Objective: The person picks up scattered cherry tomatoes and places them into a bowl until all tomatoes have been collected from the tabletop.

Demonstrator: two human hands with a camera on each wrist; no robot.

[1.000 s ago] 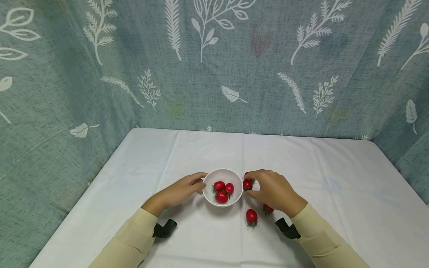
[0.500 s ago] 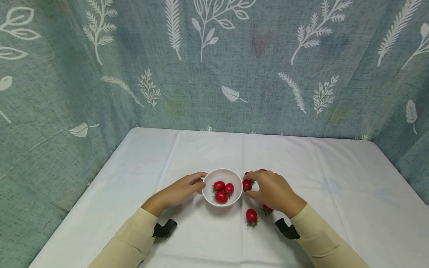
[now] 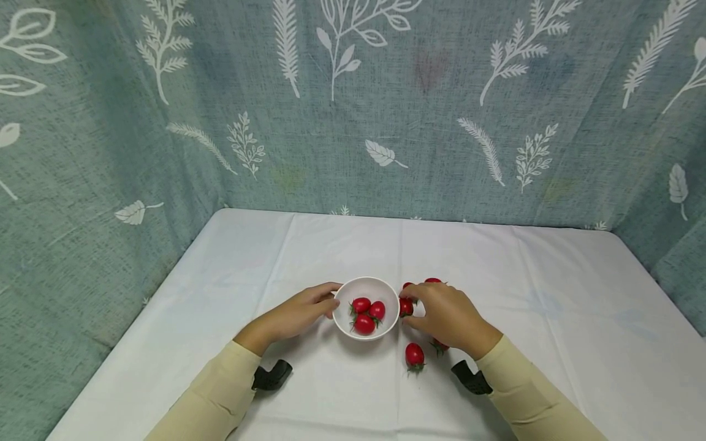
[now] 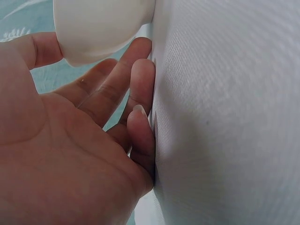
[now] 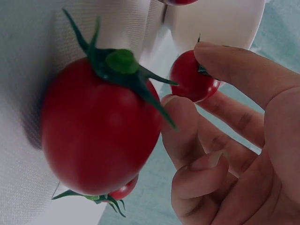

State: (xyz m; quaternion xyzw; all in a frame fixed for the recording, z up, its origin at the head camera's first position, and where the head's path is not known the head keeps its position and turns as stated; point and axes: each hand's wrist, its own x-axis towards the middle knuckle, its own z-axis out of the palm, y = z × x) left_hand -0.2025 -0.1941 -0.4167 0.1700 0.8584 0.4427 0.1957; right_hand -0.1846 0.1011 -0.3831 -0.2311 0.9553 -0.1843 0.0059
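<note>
A small white bowl (image 3: 368, 289) with three red cherry tomatoes (image 3: 364, 324) in it stands mid-table. My left hand (image 3: 298, 312) holds its left side; in the left wrist view the thumb is against the bowl wall (image 4: 101, 28) and the other fingers are low by the cloth. Just right of the bowl, my right hand (image 3: 449, 313) pinches another cherry tomato (image 5: 185, 77) between thumb and fingertips, its green stem under the thumb. In the right wrist view this tomato overlaps the bowl's outer wall (image 5: 215, 23).
More cherry tomatoes lie around my right hand: one nearer me (image 3: 415, 355), one partly under the wrist (image 3: 440, 345), and others beyond the fingers (image 3: 432, 280). A white cloth (image 3: 309, 380) covers the table. A leaf-patterned curtain (image 3: 331, 159) hangs behind and at the sides.
My right hand has shifted very slightly left with the pinched tomato, showing a little more of the tomatoes behind it. My left hand and the bowl are almost still.
</note>
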